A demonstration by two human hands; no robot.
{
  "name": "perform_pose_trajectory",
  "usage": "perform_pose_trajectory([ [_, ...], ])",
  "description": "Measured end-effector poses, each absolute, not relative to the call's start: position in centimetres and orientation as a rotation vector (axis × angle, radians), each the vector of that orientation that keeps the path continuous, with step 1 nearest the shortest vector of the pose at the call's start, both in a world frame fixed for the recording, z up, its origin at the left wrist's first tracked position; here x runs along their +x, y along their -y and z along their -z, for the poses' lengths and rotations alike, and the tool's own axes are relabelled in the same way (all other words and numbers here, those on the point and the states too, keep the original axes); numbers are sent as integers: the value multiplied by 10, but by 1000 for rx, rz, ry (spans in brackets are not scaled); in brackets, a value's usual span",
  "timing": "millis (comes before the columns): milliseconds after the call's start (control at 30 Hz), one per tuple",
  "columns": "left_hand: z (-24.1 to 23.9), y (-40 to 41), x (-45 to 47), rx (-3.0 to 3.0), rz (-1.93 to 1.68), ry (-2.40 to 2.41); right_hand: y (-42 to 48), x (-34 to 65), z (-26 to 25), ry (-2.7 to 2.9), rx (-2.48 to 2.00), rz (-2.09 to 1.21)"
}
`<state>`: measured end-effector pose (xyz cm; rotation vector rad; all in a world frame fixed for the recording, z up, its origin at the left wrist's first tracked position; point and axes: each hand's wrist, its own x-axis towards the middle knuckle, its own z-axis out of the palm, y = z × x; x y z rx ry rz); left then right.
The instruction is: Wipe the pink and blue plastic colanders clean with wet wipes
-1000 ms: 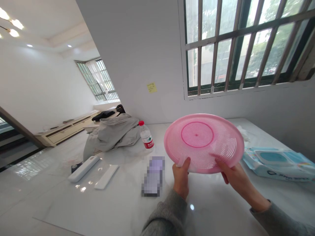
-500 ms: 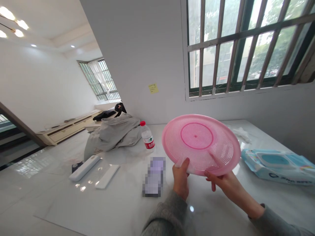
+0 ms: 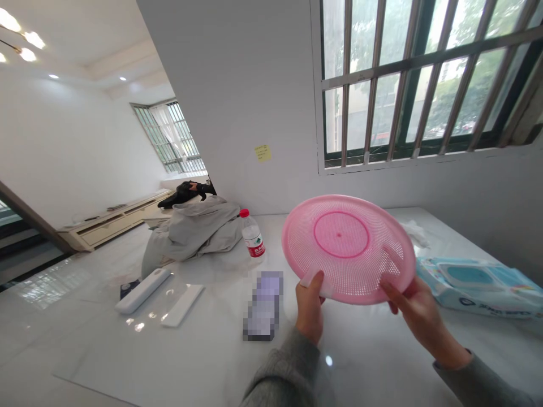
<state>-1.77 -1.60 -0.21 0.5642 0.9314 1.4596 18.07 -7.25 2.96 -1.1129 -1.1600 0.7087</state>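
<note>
Right hand (image 3: 419, 319) has shifted along rim, gripping round pink plastic strainer (image 3: 348, 234); left hand (image 3: 309, 308) pinches white wipe (image 3: 311, 278) against edge; wipes pack (image 3: 479, 288) nearby on marble tabletop (image 3: 127, 350).

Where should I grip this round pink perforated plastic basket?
Probably by the rim of the round pink perforated plastic basket, from the near side, as your left hand and right hand do: the rim is a continuous edge, while the mesh looks thin.

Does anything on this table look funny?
A crumpled grey coat is heaped on the white table, which looks out of place. A blocky blurred patch near the left hand looks odd too; I can't tell what it is.
</note>
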Motion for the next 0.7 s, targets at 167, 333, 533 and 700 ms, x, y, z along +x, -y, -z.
perform_pose_trajectory([
  [167,1,16,-16,433,-1453,-927,69,143,-10,1080,-975,-968],
  [333,1,23,-10,564,-1381,-887,68,128,10,1087,-1065,-1157],
  [533,2,21,-12,602,-1394,-925,69,141,-4,1233,-1170,-1047],
  [700,1,14,-19,530,-1449,-982,72,168,-29,1300,-1253,-775],
])
